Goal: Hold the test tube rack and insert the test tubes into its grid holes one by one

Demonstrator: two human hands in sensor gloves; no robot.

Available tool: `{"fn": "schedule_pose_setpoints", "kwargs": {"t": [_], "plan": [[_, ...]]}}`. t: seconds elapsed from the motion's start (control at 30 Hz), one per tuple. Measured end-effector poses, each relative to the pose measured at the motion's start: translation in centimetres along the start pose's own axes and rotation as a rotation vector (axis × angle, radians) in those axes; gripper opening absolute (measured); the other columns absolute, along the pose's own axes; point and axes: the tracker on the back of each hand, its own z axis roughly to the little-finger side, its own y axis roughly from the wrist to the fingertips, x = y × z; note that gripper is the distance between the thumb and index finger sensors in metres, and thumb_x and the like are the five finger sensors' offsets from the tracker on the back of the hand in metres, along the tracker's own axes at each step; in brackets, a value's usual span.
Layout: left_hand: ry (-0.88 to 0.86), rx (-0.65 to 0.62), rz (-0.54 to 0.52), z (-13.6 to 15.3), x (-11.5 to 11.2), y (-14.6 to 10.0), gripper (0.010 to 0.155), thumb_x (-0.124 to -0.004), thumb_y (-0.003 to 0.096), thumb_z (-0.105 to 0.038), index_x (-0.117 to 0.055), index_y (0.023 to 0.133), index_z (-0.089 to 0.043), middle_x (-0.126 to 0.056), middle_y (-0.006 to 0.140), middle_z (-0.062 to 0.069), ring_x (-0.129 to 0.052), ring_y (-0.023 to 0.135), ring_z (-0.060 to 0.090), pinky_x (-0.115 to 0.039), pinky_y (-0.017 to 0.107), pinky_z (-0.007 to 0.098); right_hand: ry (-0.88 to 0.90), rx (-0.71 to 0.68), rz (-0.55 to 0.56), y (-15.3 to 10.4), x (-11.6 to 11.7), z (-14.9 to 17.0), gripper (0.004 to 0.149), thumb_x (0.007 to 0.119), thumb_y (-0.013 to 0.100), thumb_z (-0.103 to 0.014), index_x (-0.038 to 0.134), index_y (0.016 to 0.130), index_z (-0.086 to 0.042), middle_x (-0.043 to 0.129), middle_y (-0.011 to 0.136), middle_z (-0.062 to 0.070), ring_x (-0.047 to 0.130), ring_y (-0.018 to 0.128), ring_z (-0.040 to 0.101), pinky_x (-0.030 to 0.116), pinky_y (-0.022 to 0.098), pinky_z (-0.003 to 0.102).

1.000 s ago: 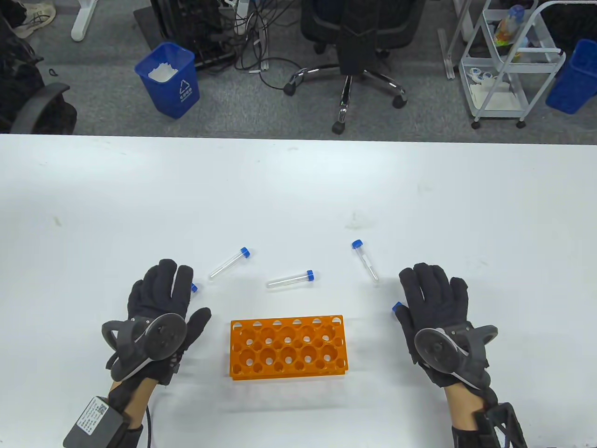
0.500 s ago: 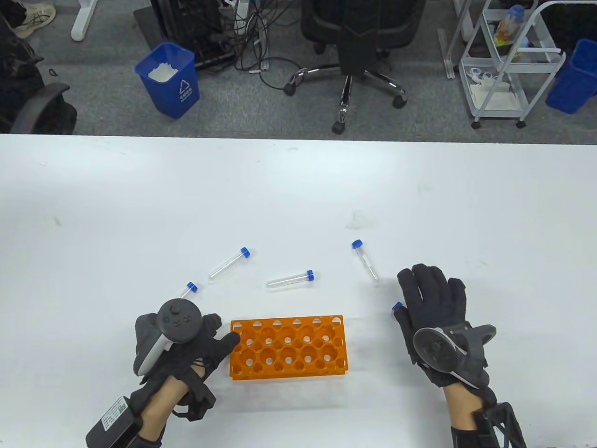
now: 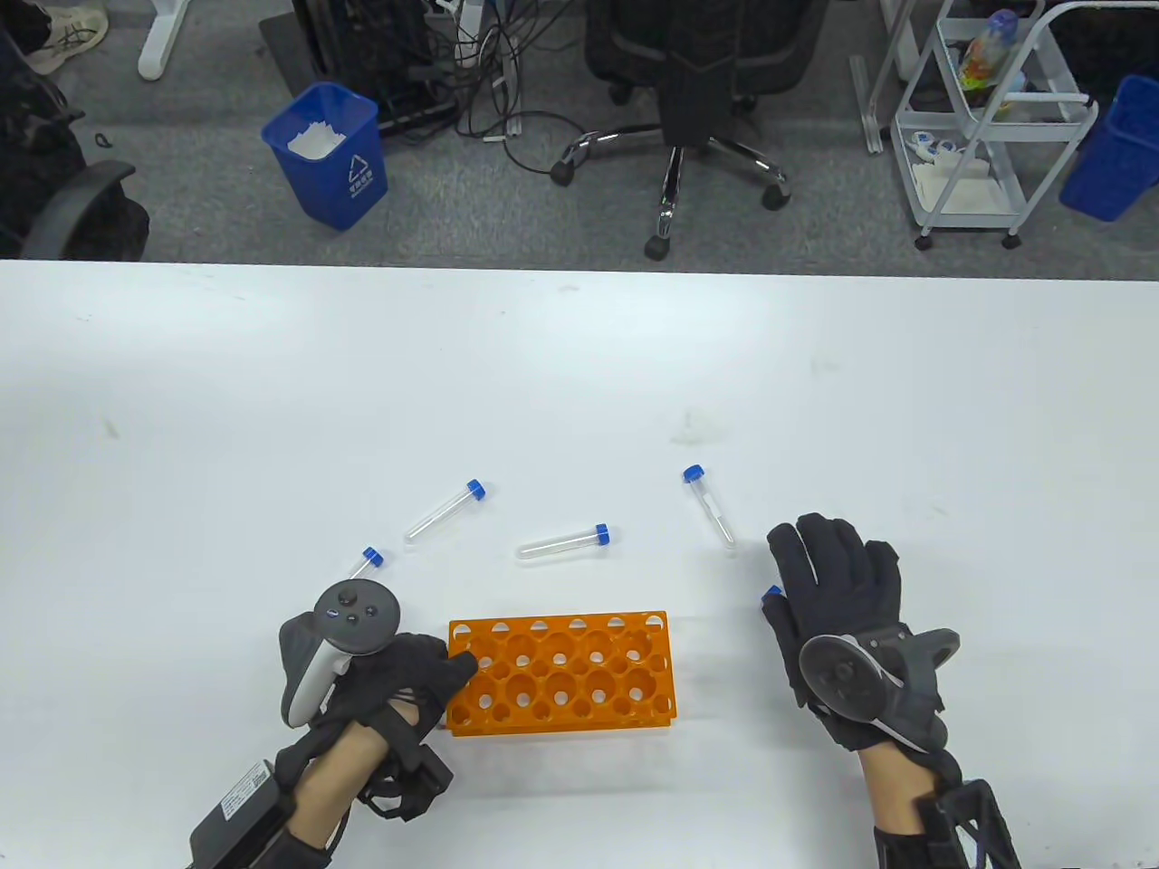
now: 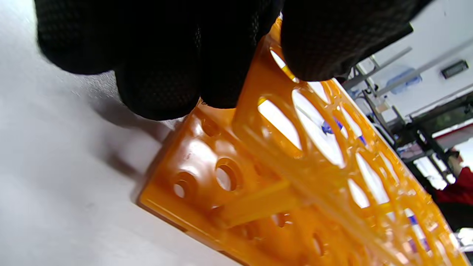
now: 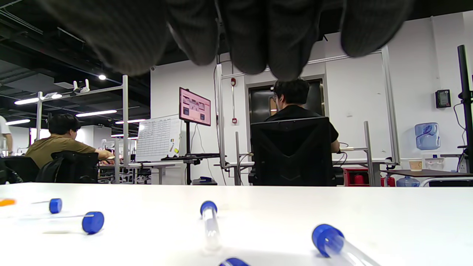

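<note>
An orange test tube rack (image 3: 561,674) stands empty near the table's front edge. My left hand (image 3: 450,679) grips its left end, thumb on the top plate; in the left wrist view the fingers (image 4: 159,74) press the end wall of the rack (image 4: 281,192). My right hand (image 3: 833,561) lies flat and open, palm down, right of the rack, empty. Under its left side a blue tube cap (image 3: 771,593) peeks out. Several clear blue-capped test tubes lie loose: one (image 3: 365,563) by my left hand, one (image 3: 444,511), one (image 3: 561,541) behind the rack, one (image 3: 709,505).
The white table (image 3: 579,362) stretches far back. Beyond its far edge stand a blue bin (image 3: 328,156), an office chair (image 3: 688,90) and a white cart (image 3: 987,127). In the right wrist view tubes (image 5: 210,221) lie just ahead of my right hand's fingers (image 5: 258,37).
My left hand left the table, turned and moved right to the rack's left end, where its thumb now sits on top. The tube it covered now shows. My right hand barely moved.
</note>
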Motion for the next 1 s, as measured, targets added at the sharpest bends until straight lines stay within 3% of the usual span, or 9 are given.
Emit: {"fn": "schedule_pose_setpoints", "kwargs": {"t": [0.2, 0.4, 0.43, 0.6, 0.73, 0.77, 0.8, 0.83, 1.0], "plan": [[-0.072, -0.026, 0.013, 0.1, 0.3, 0.0, 0.044, -0.079, 0.0392, -0.041, -0.092, 0.067, -0.008, -0.068, 0.094, 0.024, -0.097, 0.062, 0.037, -0.085, 0.041, 0.044, 0.003, 0.002, 0.0, 0.0, 0.0, 0.0, 0.066, 0.076, 0.043, -0.042, 0.06, 0.103, -0.019, 0.06, 0.113, 0.02, 0.065, 0.1, 0.05, 0.054, 0.066, 0.079], [-0.232, -0.11, 0.068, 0.0, 0.5, 0.0, 0.042, -0.077, 0.0405, -0.041, -0.086, 0.068, -0.011, -0.058, 0.097, 0.03, -0.085, 0.08, 0.053, -0.081, 0.053, 0.057, 0.008, 0.005, -0.002, 0.0, 0.0, 0.0, 0.066, 0.076, 0.043, -0.042, 0.061, 0.103, -0.019, 0.06, 0.112, 0.02, 0.065, 0.1, 0.05, 0.054, 0.066, 0.079], [-0.275, -0.119, 0.094, 0.1, 0.4, 0.1, 0.057, -0.076, 0.0419, -0.041, -0.085, 0.069, 0.008, -0.056, 0.097, 0.032, -0.084, 0.081, 0.056, -0.081, 0.053, 0.059, 0.008, 0.005, -0.002, 0.0, 0.0, 0.0, 0.066, 0.075, 0.043, -0.042, 0.061, 0.103, -0.019, 0.06, 0.112, 0.02, 0.065, 0.1, 0.05, 0.054, 0.066, 0.079], [-0.417, -0.158, 0.171, 0.4, 0.2, 0.5, 0.054, -0.075, 0.0419, -0.04, -0.083, 0.07, 0.006, -0.055, 0.095, 0.036, -0.09, 0.077, 0.053, -0.085, 0.051, 0.058, 0.008, 0.005, -0.002, 0.0, 0.0, 0.0, 0.065, 0.075, 0.043, -0.042, 0.062, 0.102, -0.019, 0.06, 0.112, 0.02, 0.065, 0.1, 0.05, 0.054, 0.066, 0.079], [-0.476, -0.168, 0.17, 0.5, 0.2, 0.4, 0.057, -0.076, 0.0416, -0.04, -0.085, 0.068, 0.01, -0.057, 0.094, 0.036, -0.093, 0.073, 0.051, -0.086, 0.049, 0.057, 0.008, 0.005, -0.002, 0.0, 0.0, 0.0, 0.065, 0.076, 0.043, -0.042, 0.062, 0.102, -0.019, 0.06, 0.112, 0.02, 0.065, 0.1, 0.05, 0.054, 0.066, 0.079], [-0.485, -0.175, 0.173, 0.4, 0.3, 0.3, 0.041, -0.076, 0.0417, -0.04, -0.084, 0.068, -0.011, -0.057, 0.094, 0.036, -0.093, 0.072, 0.051, -0.086, 0.049, 0.057, 0.01, 0.006, -0.004, 0.0, 0.0, 0.0, 0.065, 0.076, 0.043, -0.042, 0.062, 0.102, -0.019, 0.06, 0.112, 0.02, 0.066, 0.1, 0.05, 0.054, 0.066, 0.079], [-0.514, -0.183, 0.172, 0.4, 0.4, 0.2, 0.058, -0.076, 0.0417, -0.04, -0.085, 0.068, 0.011, -0.057, 0.094, 0.036, -0.093, 0.072, 0.051, -0.086, 0.049, 0.057, 0.017, 0.01, -0.011, 0.0, 0.0, 0.0, 0.065, 0.076, 0.043, -0.042, 0.062, 0.102, -0.019, 0.06, 0.112, 0.02, 0.066, 0.1, 0.05, 0.054, 0.066, 0.079], [-0.549, -0.197, 0.173, 0.3, 0.5, 0.2, 0.041, -0.076, 0.0417, -0.04, -0.084, 0.068, -0.011, -0.057, 0.094, 0.036, -0.093, 0.072, 0.051, -0.086, 0.049, 0.057, 0.02, 0.012, -0.01, 0.0, 0.0, 0.2, 0.065, 0.075, 0.043, -0.042, 0.062, 0.102, -0.019, 0.06, 0.112, 0.02, 0.066, 0.1, 0.05, 0.054, 0.066, 0.079], [-0.642, -0.248, 0.14, 0.2, 1.3, -0.2, 0.041, -0.076, 0.0417, -0.041, -0.084, 0.068, -0.011, -0.057, 0.094, 0.034, -0.093, 0.071, 0.05, -0.086, 0.049, 0.055, 0.039, 0.031, 0.009, 0.1, -0.4, 0.5, 0.064, 0.076, 0.043, -0.041, 0.063, 0.102, -0.018, 0.061, 0.112, 0.02, 0.067, 0.099, 0.05, 0.058, 0.066, 0.077]]}}
